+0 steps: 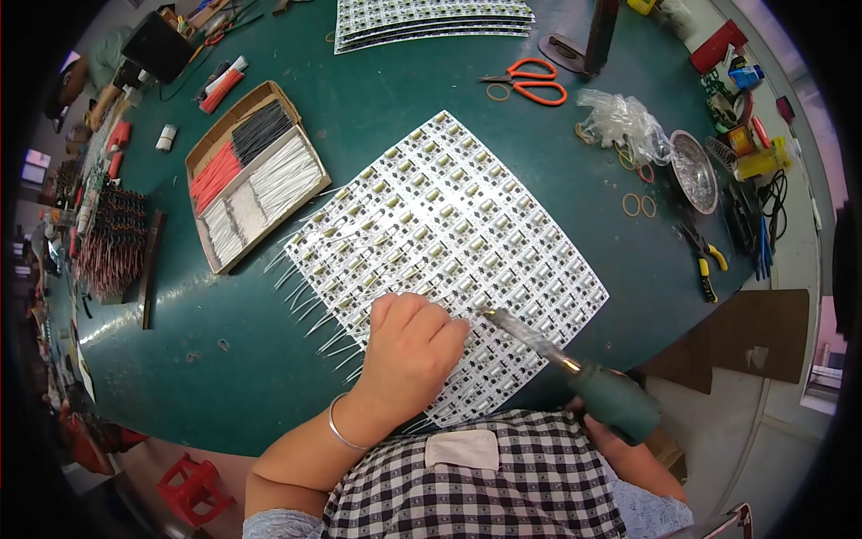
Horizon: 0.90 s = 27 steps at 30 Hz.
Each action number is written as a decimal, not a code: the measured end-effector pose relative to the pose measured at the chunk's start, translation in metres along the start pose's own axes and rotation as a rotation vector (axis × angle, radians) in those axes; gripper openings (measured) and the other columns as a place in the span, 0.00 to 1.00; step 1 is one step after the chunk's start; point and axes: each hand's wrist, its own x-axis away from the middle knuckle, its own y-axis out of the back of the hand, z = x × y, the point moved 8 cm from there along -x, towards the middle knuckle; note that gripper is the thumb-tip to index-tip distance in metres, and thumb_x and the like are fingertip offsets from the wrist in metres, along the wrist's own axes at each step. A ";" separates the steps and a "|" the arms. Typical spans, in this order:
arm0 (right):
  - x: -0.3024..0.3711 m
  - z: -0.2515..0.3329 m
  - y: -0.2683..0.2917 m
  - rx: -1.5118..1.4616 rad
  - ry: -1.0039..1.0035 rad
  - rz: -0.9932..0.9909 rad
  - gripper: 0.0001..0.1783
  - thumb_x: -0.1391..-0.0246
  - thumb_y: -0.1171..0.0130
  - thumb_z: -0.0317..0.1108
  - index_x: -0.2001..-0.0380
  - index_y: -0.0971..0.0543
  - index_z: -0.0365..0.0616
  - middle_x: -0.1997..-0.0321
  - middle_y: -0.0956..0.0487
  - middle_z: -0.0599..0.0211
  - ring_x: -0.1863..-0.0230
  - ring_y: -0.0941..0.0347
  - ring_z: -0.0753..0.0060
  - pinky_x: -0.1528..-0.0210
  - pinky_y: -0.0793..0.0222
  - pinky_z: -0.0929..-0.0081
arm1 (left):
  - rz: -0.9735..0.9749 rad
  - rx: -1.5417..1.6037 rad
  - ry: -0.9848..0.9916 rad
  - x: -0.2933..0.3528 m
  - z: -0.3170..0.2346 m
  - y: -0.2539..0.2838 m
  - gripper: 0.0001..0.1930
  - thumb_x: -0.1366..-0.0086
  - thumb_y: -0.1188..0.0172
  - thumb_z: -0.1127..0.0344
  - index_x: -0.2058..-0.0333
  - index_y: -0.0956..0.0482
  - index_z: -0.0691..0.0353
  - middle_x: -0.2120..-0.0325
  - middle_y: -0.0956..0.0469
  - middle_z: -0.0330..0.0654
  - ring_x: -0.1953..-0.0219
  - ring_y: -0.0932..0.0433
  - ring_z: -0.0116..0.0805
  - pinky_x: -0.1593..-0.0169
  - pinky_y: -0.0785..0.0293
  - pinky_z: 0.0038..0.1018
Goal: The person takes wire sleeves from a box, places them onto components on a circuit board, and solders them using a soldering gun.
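A large white circuit-board panel (503, 242) lies at an angle on the green table, covered with rows of small components. Thin white wires (337, 341) stick out past its left edge. My left hand (411, 346) rests on the panel's lower part, fingers curled and pressed together; whatever they pinch is hidden beneath them. In my right hand (603, 437) is a soldering iron (620, 404) with a green handle, which hides most of the fingers. The iron's tip touches or hovers over the panel just right of my left hand; I cannot tell which.
Left of the panel sits a cardboard tray (215, 256) of red, black and white wires. Stacked panels (435, 22) lie at the far edge. Orange-handled scissors (539, 83), a plastic bag (624, 121), a metal bowl (694, 171) and yellow-black pliers (705, 260) stand to the right.
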 end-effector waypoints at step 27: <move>0.009 -0.012 0.001 -0.165 -0.233 -0.026 0.16 0.55 0.41 0.25 0.59 0.24 0.35 0.58 0.22 0.57 0.58 0.24 0.62 0.54 0.29 0.71 | -0.048 0.031 0.018 -0.002 -0.006 0.006 0.11 0.59 0.35 0.76 0.74 0.22 0.57 0.78 0.28 0.34 0.72 0.32 0.34 0.67 0.37 0.29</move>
